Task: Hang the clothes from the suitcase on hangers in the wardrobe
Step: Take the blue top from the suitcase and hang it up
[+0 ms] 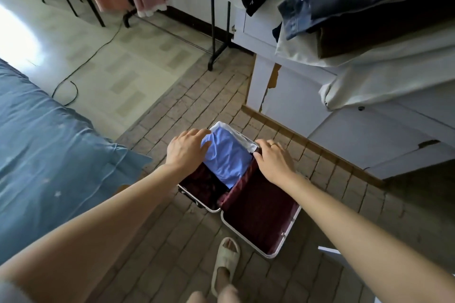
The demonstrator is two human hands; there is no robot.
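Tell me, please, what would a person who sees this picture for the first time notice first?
First, the open suitcase on the tiled floor in the middle, lined in dark red, with a light blue garment lying in its far half. The left hand rests on the garment's left edge and the right hand reaches to its right side. Next, the blue bedcover at the left and the pile of folded clothes on the white cabinet at the upper right.
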